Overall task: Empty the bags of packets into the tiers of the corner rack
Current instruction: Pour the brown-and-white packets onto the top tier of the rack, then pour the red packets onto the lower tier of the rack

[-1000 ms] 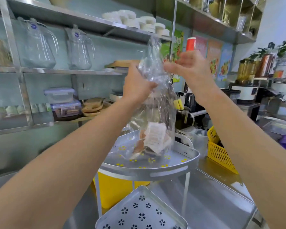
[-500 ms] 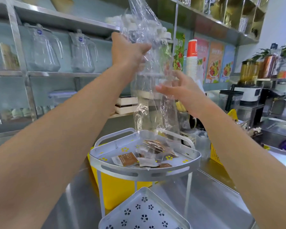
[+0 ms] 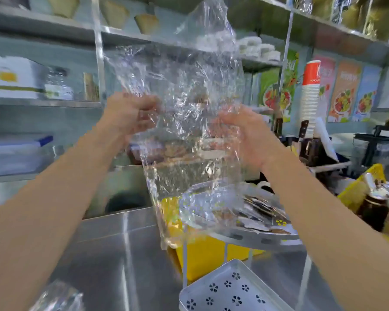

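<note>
Both arms reach up, left hand point(image 3: 133, 113) and right hand point(image 3: 245, 135) pinching the clear plastic bag point(image 3: 184, 104) at 12 o'clock above the corner rack's top tier point(image 3: 265, 240).

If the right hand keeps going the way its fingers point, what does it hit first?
The right hand points up and left, straight into the clear bag it already touches. Past the film, probably the left hand, though depth is hard to judge.

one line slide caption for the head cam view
Both hands, left and right, hold an emptied clear bag over packets on the rack's top tier.
</note>
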`<state>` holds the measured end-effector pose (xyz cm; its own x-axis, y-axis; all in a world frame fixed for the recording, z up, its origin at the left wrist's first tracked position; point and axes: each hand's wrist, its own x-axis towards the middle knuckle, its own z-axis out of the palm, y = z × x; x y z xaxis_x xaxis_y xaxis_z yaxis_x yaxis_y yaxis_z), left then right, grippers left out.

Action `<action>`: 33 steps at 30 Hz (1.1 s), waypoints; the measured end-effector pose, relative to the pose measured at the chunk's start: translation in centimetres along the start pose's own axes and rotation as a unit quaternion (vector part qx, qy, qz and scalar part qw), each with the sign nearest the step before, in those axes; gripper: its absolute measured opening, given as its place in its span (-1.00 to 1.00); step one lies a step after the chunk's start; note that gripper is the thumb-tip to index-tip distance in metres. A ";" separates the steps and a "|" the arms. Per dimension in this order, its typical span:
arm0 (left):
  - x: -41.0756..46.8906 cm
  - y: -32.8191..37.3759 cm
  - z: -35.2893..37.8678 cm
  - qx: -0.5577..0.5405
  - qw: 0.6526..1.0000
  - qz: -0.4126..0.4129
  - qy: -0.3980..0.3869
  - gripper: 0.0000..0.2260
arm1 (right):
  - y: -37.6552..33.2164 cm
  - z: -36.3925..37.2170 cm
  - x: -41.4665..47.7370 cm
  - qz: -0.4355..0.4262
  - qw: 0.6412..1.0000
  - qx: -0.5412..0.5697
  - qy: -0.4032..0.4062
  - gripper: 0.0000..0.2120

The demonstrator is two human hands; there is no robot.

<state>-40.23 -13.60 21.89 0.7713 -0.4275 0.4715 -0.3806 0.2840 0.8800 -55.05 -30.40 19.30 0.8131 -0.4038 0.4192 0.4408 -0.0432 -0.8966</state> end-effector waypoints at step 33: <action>-22.0 -34.9 -16.3 0.125 0.863 -0.488 0.037 -0.74 | 36.8 7.3 -11.9 0.465 0.804 -0.371 -0.002 -0.60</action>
<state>-35.63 -0.12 -20.11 0.8140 -0.2998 -0.4975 0.3769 -0.3790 0.8452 -45.70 -20.58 -17.64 0.6621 -0.5734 -0.4826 -0.7050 -0.2580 -0.6607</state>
